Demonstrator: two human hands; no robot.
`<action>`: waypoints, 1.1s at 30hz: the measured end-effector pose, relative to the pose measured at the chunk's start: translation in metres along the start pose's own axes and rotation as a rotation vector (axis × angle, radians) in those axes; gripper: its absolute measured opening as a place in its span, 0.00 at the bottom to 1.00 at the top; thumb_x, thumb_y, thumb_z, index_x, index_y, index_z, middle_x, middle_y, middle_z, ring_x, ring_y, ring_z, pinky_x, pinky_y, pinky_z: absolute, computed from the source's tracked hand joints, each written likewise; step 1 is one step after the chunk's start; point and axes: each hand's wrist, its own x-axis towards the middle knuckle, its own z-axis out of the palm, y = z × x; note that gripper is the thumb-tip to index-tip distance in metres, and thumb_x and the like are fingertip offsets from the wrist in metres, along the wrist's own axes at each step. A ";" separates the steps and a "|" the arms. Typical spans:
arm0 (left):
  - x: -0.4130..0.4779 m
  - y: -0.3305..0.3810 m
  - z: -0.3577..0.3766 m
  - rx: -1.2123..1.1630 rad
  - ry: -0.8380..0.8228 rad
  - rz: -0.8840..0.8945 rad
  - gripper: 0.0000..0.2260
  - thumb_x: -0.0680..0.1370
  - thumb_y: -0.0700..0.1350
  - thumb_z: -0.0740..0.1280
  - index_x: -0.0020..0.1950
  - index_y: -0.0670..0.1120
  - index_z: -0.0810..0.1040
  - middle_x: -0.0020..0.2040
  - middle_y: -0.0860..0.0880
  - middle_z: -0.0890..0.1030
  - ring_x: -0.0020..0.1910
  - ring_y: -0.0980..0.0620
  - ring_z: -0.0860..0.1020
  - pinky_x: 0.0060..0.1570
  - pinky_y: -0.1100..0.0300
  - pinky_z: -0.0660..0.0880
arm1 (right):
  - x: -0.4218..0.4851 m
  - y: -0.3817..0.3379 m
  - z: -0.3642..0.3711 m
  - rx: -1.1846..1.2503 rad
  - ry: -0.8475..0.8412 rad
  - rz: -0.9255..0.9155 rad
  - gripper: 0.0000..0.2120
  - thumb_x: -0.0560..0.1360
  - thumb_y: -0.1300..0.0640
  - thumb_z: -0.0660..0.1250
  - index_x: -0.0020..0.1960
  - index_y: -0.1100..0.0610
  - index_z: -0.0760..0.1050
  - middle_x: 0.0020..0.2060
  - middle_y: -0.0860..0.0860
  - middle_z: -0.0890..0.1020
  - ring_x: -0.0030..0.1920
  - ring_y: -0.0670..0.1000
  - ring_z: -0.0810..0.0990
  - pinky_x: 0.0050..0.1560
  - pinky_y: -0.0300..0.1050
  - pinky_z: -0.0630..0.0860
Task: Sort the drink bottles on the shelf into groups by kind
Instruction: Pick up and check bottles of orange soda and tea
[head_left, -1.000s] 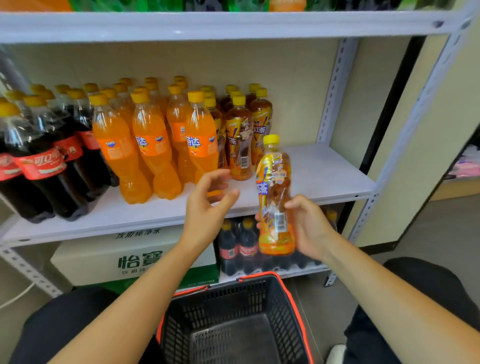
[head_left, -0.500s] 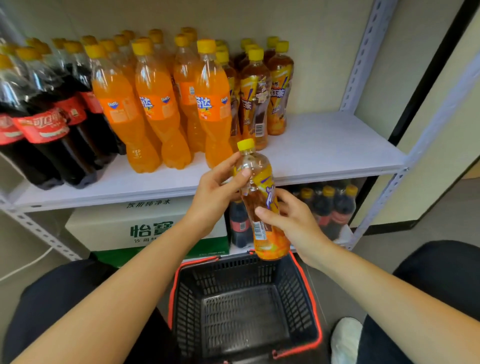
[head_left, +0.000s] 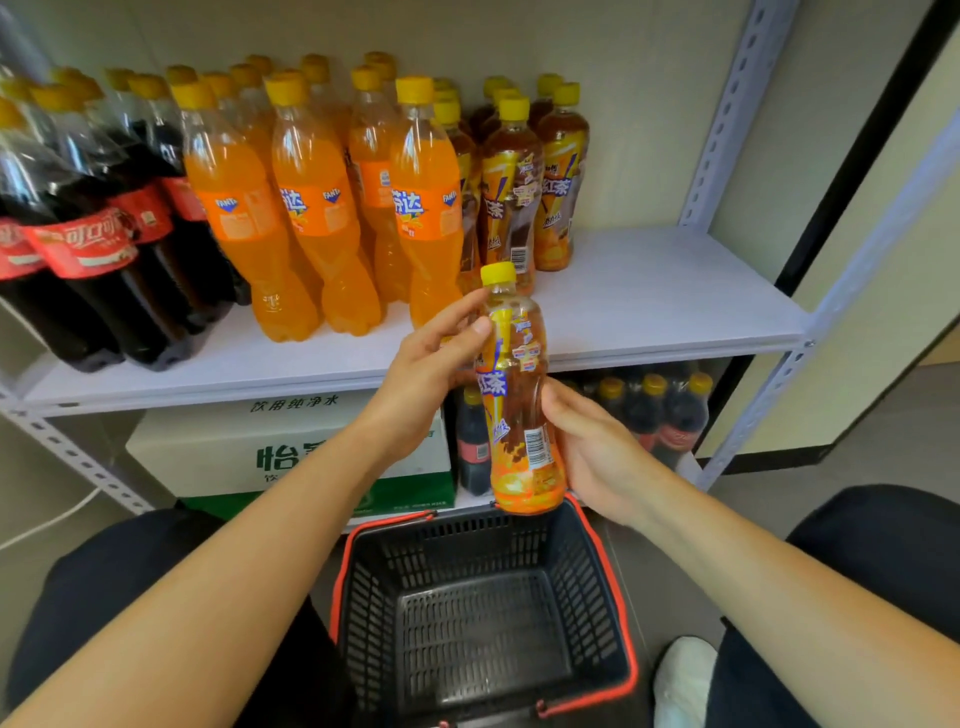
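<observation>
**Tea bottle straightens between two hands**

Since half a second ago, the tea bottle (head_left: 514, 405) has swung from a lean to nearly upright. It hangs above the black mesh basket (head_left: 618, 597), just in front of the shelf (head_left: 649, 312) edge. The left hand (head_left: 426, 379) pinches the clear shoulder under the yellow cap with thumb and fingers. The right hand (head_left: 597, 452) curls round the lower, labelled body. Two grips likely steady a smooth, slippery plastic cylinder while it is passed across. On the white shelf board, matching tea bottles (head_left: 511, 192) stand right of the waisted orange soda bottles (head_left: 311, 218) and dark cola bottles (head_left: 93, 249). Its place is probably the bare board beside its own kind.
</observation>
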 end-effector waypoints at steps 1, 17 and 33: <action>-0.001 -0.002 0.001 -0.018 -0.020 0.008 0.22 0.78 0.51 0.70 0.72 0.53 0.75 0.63 0.49 0.82 0.56 0.54 0.83 0.49 0.61 0.80 | 0.001 -0.001 -0.001 0.003 -0.015 0.011 0.19 0.82 0.52 0.61 0.70 0.55 0.75 0.67 0.57 0.80 0.67 0.56 0.80 0.64 0.53 0.79; -0.001 -0.004 0.000 0.056 0.068 0.016 0.16 0.82 0.44 0.67 0.70 0.48 0.78 0.55 0.51 0.83 0.51 0.57 0.83 0.41 0.62 0.80 | 0.002 -0.005 -0.004 -0.197 0.054 -0.107 0.22 0.76 0.56 0.69 0.68 0.60 0.75 0.62 0.62 0.82 0.60 0.61 0.82 0.64 0.61 0.78; -0.008 0.002 -0.017 0.038 -0.100 0.081 0.30 0.73 0.34 0.68 0.76 0.46 0.72 0.67 0.50 0.81 0.58 0.51 0.82 0.52 0.56 0.81 | 0.002 -0.014 -0.011 -0.255 0.018 -0.126 0.24 0.77 0.53 0.67 0.72 0.57 0.73 0.64 0.57 0.82 0.65 0.58 0.81 0.64 0.54 0.79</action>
